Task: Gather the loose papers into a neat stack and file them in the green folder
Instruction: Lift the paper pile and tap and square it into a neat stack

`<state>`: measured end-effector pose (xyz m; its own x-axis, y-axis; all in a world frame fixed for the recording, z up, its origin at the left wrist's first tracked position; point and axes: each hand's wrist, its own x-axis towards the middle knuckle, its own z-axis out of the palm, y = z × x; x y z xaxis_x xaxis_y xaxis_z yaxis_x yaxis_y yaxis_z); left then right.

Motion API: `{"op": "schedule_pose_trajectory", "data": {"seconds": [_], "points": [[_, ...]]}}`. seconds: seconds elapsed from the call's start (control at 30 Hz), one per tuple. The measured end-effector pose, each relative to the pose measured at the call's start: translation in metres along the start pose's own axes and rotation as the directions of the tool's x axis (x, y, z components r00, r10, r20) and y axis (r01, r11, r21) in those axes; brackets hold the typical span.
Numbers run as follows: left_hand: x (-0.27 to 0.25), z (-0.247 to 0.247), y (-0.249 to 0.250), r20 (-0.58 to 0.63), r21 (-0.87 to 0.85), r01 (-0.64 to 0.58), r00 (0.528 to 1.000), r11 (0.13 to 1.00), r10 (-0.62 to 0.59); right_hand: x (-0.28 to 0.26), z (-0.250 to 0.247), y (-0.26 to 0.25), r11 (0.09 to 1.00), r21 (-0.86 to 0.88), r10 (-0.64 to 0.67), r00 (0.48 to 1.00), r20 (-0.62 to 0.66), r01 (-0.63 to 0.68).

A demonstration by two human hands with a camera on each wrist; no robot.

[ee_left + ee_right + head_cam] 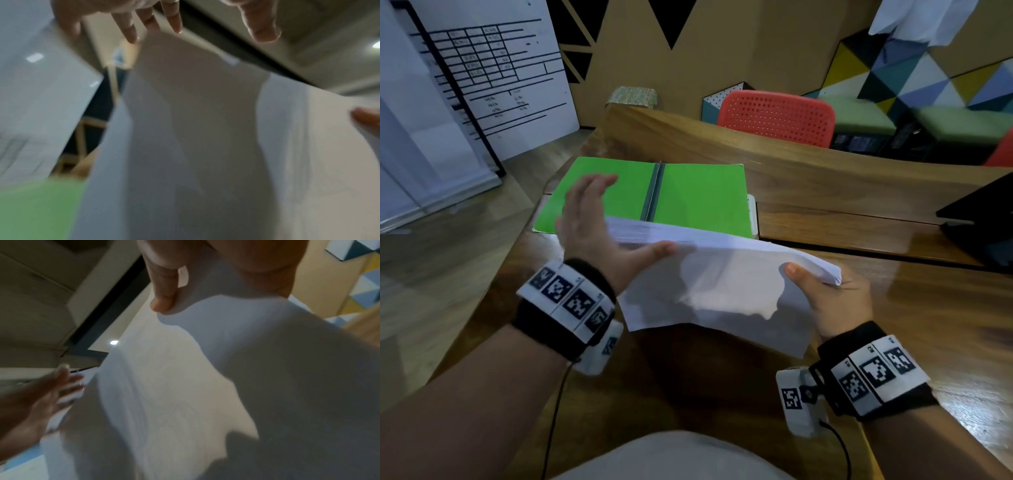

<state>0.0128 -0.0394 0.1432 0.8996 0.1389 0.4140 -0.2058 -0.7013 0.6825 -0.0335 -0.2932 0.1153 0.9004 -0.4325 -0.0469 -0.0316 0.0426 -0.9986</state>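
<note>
A stack of white papers (722, 284) is held above the wooden desk, tilted toward me. My right hand (825, 291) grips its right edge, thumb on top, as the right wrist view shows with the thumb (164, 293) pressed on the sheets (185, 386). My left hand (592, 219) lies flat with straight fingers against the stack's left edge; in the left wrist view its fingers (131, 29) are spread beside the papers (195, 129). The green folder (688, 195) lies spread flat on the desk just behind the stack.
A raised wooden desk divider (756, 154) runs behind the folder. A dark laptop (983, 219) sits at the right. A red chair (777, 116) stands beyond the divider, and a whiteboard (482, 75) leans at the left.
</note>
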Motion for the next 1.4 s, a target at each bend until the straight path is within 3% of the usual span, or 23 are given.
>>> {"op": "schedule_pose_trajectory", "data": {"seconds": [0.03, 0.1, 0.2, 0.27, 0.37, 0.43, 0.5, 0.57, 0.63, 0.67, 0.73, 0.83, 0.93, 1.1, 1.2, 1.33, 1.4], "points": [[0.001, -0.005, 0.013, 0.034, 0.079, -0.138, 0.99, 0.987, 0.136, -0.003, 0.002, -0.004, 0.998, -0.036, -0.044, 0.999, 0.023, 0.045], [0.005, -0.01, 0.042, 0.225, 0.18, -0.355, 0.923, 0.917, 0.313, -0.008, 0.009, -0.013, 0.984, -0.096, -0.142, 0.987, 0.08, 0.15], [0.013, 0.004, 0.066, 0.571, 0.274, -0.505, 0.77, 0.819, 0.284, -0.015, 0.022, -0.031, 0.939, -0.157, -0.279, 0.944, 0.176, 0.307], [0.015, 0.012, 0.07, 0.609, 0.28, -0.575, 0.726, 0.769, 0.321, -0.016, 0.024, -0.041, 0.908, -0.175, -0.338, 0.912, 0.232, 0.381], [0.014, 0.014, 0.057, 0.512, 0.092, -0.616, 0.704, 0.783, 0.493, -0.008, 0.015, -0.053, 0.855, -0.314, -0.296, 0.886, 0.356, 0.412], [0.012, 0.009, 0.044, 0.415, -0.072, -0.563, 0.734, 0.823, 0.538, 0.002, 0.005, -0.058, 0.754, -0.533, -0.132, 0.884, 0.449, 0.383], [0.013, 0.001, 0.034, 0.313, -0.25, -0.359, 0.849, 0.899, 0.426, 0.013, -0.008, -0.056, 0.743, -0.608, 0.013, 0.902, 0.431, 0.279], [0.017, -0.006, 0.028, 0.239, -0.421, -0.139, 0.936, 0.896, 0.258, 0.021, -0.018, -0.054, 0.844, -0.511, 0.049, 0.926, 0.374, 0.162], [0.02, -0.013, 0.025, 0.215, -0.478, -0.04, 0.963, 0.878, 0.161, 0.025, -0.022, -0.047, 0.97, -0.239, 0.035, 0.945, 0.326, 0.046], [0.021, -0.014, 0.023, 0.205, -0.494, -0.009, 0.971, 0.869, 0.127, 0.026, -0.021, -0.044, 0.998, -0.058, 0.021, 0.946, 0.324, -0.003], [0.023, -0.015, 0.017, 0.184, -0.535, 0.057, 0.982, 0.843, 0.05, 0.024, -0.013, -0.041, 0.964, 0.259, -0.035, 0.928, 0.372, -0.067], [0.019, -0.009, 0.016, 0.174, -0.628, 0.097, 0.985, 0.772, 0.018, 0.011, 0.011, -0.042, 0.899, 0.436, -0.136, 0.918, 0.371, -0.043], [0.007, 0.005, 0.014, 0.133, -0.693, 0.117, 0.991, 0.711, -0.032, -0.001, 0.029, -0.04, 0.913, 0.383, -0.234, 0.948, 0.214, 0.139], [-0.02, 0.038, -0.012, 0.1, -0.434, 0.035, 0.995, 0.9, 0.009, -0.009, 0.034, -0.013, 0.971, 0.1, -0.219, 0.976, 0.019, 0.216], [-0.041, 0.052, -0.024, 0.118, -0.231, 0.04, 0.993, 0.972, -0.013, -0.016, 0.033, 0.005, 0.987, 0.058, -0.153, 0.988, 0.017, 0.152], [-0.036, 0.053, -0.031, 0.158, -0.264, 0.117, 0.984, 0.957, -0.076, -0.013, 0.026, 0.009, 0.989, 0.035, -0.144, 0.989, 0.037, 0.143], [-0.024, 0.046, -0.022, 0.186, -0.39, 0.166, 0.978, 0.906, -0.099, -0.01, 0.024, 0.008, 0.988, 0.051, -0.149, 0.987, 0.055, 0.146]]}}
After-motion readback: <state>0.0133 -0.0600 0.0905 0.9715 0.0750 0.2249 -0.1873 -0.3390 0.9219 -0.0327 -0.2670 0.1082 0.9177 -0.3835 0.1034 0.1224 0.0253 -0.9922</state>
